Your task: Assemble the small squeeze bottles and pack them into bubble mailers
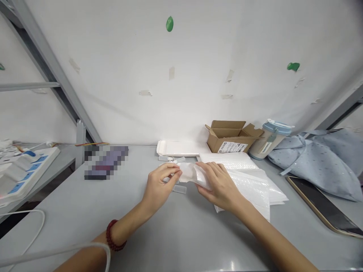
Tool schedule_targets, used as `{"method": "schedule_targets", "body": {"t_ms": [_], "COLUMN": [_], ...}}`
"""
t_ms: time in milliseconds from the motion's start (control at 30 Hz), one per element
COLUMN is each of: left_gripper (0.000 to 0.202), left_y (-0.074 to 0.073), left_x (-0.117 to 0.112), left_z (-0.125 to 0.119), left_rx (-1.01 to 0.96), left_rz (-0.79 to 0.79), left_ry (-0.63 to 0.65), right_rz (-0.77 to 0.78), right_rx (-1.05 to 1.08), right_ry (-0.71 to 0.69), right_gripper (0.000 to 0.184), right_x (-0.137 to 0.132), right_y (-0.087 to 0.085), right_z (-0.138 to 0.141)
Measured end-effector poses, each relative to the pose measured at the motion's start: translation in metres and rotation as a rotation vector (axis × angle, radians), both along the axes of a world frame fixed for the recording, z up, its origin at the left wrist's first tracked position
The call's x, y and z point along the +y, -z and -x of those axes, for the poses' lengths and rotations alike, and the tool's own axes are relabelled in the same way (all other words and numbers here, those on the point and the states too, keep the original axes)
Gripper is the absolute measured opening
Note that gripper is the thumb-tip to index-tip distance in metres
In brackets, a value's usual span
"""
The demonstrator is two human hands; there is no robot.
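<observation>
Between my hands is a white bubble-wrap bag (188,172), its thin flap stretched to the left. My left hand (160,183) pinches the flap's left edge between thumb and fingers. Wrapped around the padded part of the bag is my right hand (217,185). More bubble-wrap bags (251,192) lie overlapping beneath and to the right of that hand. A small clear plastic tube (179,189) rests just below the held flap, and several similar pieces (166,158) lie behind it. Part of these pieces is hidden by my left hand.
Along the wall stand a flat white pack (181,148), an open cardboard box (231,141) and a blue-lidded cup (269,139). A light blue cloth bag (320,162) and a phone (326,206) lie right. A power strip (25,173) and white cable (70,248) are left.
</observation>
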State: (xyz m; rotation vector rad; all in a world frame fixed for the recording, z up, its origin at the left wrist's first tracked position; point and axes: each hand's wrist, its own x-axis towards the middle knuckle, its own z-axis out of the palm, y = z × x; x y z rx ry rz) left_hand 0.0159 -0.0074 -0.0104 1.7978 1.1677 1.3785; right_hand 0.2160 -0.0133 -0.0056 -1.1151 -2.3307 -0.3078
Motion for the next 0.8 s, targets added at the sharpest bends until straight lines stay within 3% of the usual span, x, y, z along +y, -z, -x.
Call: {"method": "schedule_targets", "body": {"t_ms": [133,333,567,633,800], "left_gripper": [0.014,0.033,0.028,0.020,0.023], "left_y": [-0.004,-0.009,-0.012,-0.013,-0.018], "left_x": [-0.004,-0.001,-0.007,-0.007,0.001], "left_z": [-0.001,0.004,0.003,0.002,0.007], "left_rx": [0.042,-0.037,0.121,0.083,-0.127], "left_rz": [-0.014,0.192,0.068,0.095,0.306], "left_ry": [-0.019,-0.018,0.082,0.049,0.053], "right_rz": [0.009,0.024,0.012,0.006,0.020], "right_rx": [-0.001,0.005,0.054,0.048,0.038], "right_ry": [0.004,0.027,0.081,0.068,0.069], "right_gripper": [0.048,0.049,0.046,0.046,0.044], "right_x": [0.000,0.002,0.005,0.005,0.002], "right_y": [0.000,0.001,0.001,0.002,-0.002], "right_z": [0.001,-0.001,-0.004,-0.004,-0.001]}}
